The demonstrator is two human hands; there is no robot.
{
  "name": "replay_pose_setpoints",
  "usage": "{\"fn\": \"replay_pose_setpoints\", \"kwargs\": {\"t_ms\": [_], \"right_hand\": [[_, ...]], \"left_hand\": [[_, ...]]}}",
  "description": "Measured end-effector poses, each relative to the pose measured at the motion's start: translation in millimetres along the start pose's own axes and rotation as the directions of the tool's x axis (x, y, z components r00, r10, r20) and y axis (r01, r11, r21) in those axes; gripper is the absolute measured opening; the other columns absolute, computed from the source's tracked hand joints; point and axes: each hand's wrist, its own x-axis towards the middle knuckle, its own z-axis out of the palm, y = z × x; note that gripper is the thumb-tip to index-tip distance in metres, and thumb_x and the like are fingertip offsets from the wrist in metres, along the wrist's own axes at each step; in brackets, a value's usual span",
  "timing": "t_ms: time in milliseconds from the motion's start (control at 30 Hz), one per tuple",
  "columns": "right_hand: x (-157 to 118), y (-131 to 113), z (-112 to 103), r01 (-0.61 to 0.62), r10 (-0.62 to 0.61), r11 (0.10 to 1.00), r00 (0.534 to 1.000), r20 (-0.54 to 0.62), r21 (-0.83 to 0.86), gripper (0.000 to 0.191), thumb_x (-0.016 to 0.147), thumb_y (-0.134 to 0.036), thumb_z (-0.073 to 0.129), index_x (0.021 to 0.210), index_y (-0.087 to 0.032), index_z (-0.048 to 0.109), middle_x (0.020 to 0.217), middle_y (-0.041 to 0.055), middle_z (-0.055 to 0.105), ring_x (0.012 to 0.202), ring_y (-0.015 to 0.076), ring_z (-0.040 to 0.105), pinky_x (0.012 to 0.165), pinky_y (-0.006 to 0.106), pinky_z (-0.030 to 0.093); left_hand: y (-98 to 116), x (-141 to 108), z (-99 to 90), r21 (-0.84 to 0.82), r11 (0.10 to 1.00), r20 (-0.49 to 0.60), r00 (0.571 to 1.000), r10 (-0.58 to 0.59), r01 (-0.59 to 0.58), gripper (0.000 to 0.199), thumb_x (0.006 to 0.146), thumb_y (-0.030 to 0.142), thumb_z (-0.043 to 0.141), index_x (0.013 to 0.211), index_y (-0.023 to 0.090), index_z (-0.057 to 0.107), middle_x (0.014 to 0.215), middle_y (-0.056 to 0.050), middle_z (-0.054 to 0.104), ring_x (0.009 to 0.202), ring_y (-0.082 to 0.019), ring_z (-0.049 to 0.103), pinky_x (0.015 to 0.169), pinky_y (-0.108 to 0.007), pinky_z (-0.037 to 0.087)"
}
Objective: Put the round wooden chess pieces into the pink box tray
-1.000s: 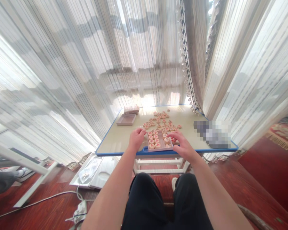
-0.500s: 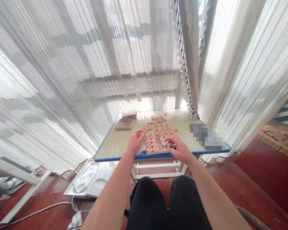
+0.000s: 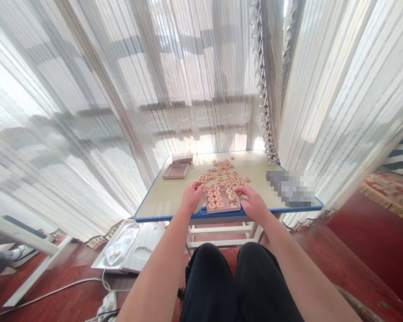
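Observation:
A shallow box (image 3: 225,203) lies at the table's near edge, with round pieces bearing red marks (image 3: 217,199) in two columns on its left and pieces with dark marks (image 3: 231,197) in a column on its right. Between the columns the box floor shows. My left hand (image 3: 193,195) is beside the box's left edge, fingers bent; what its fingertips hold, if anything, is too small to tell. My right hand (image 3: 250,200) is at the box's right edge, thumb and forefinger apart. Loose round pieces (image 3: 223,165) are scattered beyond the box.
On the table (image 3: 161,197), an open tray (image 3: 175,171) and a stacked box (image 3: 182,157) stand at the back left. A blurred-out object (image 3: 290,188) lies at the right. Curtains hang behind; an open white box (image 3: 116,246) is on the floor.
My right hand has drawn back from over the right column to the box's right edge. That column's pieces now sit in line. The view has shifted slightly.

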Motion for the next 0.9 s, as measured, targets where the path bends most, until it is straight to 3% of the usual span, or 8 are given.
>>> {"fn": "replay_pose_setpoints", "kwargs": {"t_ms": [133, 267, 400, 567, 633, 733, 833, 900], "right_hand": [[16.9, -17.7, -6.5, 0.073, -0.075, 0.996, 0.995, 0.064, 0.044, 0.045, 0.059, -0.004, 0.037, 0.093, -0.020, 0.061, 0.100, 0.0046, 0.064, 0.102, 0.0190, 0.055, 0.095, 0.037, 0.040], [65.9, -26.3, -14.2, 0.050, -0.045, 0.998, 0.991, 0.128, -0.035, 0.043, 0.062, -0.004, 0.040, 0.095, -0.018, 0.063, 0.104, 0.0053, 0.063, 0.100, 0.0190, 0.056, 0.093, 0.035, 0.041], [117.4, -1.8, -8.3, 0.099, -0.055, 0.970, 0.980, 0.194, -0.224, 0.032, 0.067, -0.006, 0.046, 0.090, -0.014, 0.066, 0.097, 0.0084, 0.062, 0.097, 0.0209, 0.055, 0.092, 0.034, 0.041], [133.1, 42.4, 8.2, 0.190, -0.188, 0.901, 0.981, 0.044, -0.389, 0.042, 0.070, -0.003, 0.042, 0.103, -0.015, 0.066, 0.092, 0.0107, 0.056, 0.092, 0.0236, 0.050, 0.087, 0.037, 0.041], [130.8, 51.5, 9.5, 0.224, -0.217, 0.886, 0.974, 0.062, -0.406, 0.042, 0.069, -0.003, 0.044, 0.101, -0.017, 0.066, 0.087, 0.0097, 0.054, 0.089, 0.0239, 0.049, 0.086, 0.037, 0.042], [130.2, 55.4, 4.7, 0.182, -0.192, 0.905, 0.981, 0.012, -0.385, 0.039, 0.071, -0.007, 0.045, 0.103, -0.020, 0.066, 0.085, 0.0083, 0.053, 0.088, 0.0240, 0.050, 0.085, 0.037, 0.042], [134.6, 57.1, 0.6, 0.027, -0.068, 0.919, 0.994, -0.091, -0.393, 0.037, 0.074, -0.013, 0.046, 0.104, -0.020, 0.064, 0.083, 0.0073, 0.053, 0.081, 0.0225, 0.052, 0.078, 0.035, 0.044], [137.8, 61.0, 1.4, -0.040, -0.008, 0.906, 0.994, -0.111, -0.421, 0.036, 0.074, -0.014, 0.047, 0.106, -0.021, 0.063, 0.085, 0.0073, 0.055, 0.082, 0.0225, 0.053, 0.077, 0.034, 0.043]], "left_hand": [[3.4, -0.8, -0.7, 0.036, 0.999, 0.011, 1.000, 0.027, -0.027, 0.029, 0.075, 0.037, 0.051, 0.085, 0.016, 0.068, 0.085, -0.007, 0.070, 0.082, -0.020, 0.062, 0.077, -0.031, 0.045], [0.4, 0.4, 0.3, 0.008, 1.000, 0.022, 1.000, 0.017, -0.017, 0.032, 0.076, 0.040, 0.051, 0.086, 0.016, 0.069, 0.082, -0.006, 0.069, 0.079, -0.019, 0.061, 0.074, -0.029, 0.045], [-2.7, 0.0, -1.0, -0.051, 0.997, -0.011, 0.999, -0.053, 0.053, 0.033, 0.073, 0.042, 0.053, 0.085, 0.015, 0.068, 0.080, -0.006, 0.068, 0.079, -0.019, 0.061, 0.072, -0.029, 0.046], [2.4, 12.3, -18.5, -0.190, 0.957, -0.086, 0.967, -0.240, 0.220, 0.031, 0.072, 0.040, 0.051, 0.080, 0.013, 0.064, 0.080, -0.007, 0.067, 0.074, -0.019, 0.061, 0.064, -0.027, 0.047], [12.0, 29.3, -25.7, -0.078, 0.988, -0.190, 0.971, -0.143, 0.131, 0.031, 0.070, 0.042, 0.054, 0.078, 0.014, 0.064, 0.075, -0.006, 0.066, 0.073, -0.019, 0.060, 0.063, -0.027, 0.045], [34.6, 64.8, -26.5, 0.060, 0.998, -0.232, 0.972, 0.041, -0.028, 0.029, 0.075, 0.041, 0.051, 0.081, 0.016, 0.064, 0.077, -0.004, 0.067, 0.073, -0.017, 0.059, 0.067, -0.027, 0.045], [53.3, 96.5, -13.1, 0.175, 0.972, -0.193, 0.962, 0.191, -0.158, 0.027, 0.076, 0.038, 0.050, 0.084, 0.017, 0.064, 0.078, -0.004, 0.067, 0.073, -0.017, 0.059, 0.070, -0.027, 0.044], [54.1, 108.1, 1.1, 0.234, 0.929, -0.096, 0.944, 0.315, -0.286, 0.026, 0.078, 0.037, 0.048, 0.083, 0.018, 0.064, 0.078, -0.004, 0.067, 0.072, -0.016, 0.058, 0.069, -0.026, 0.044]]}}
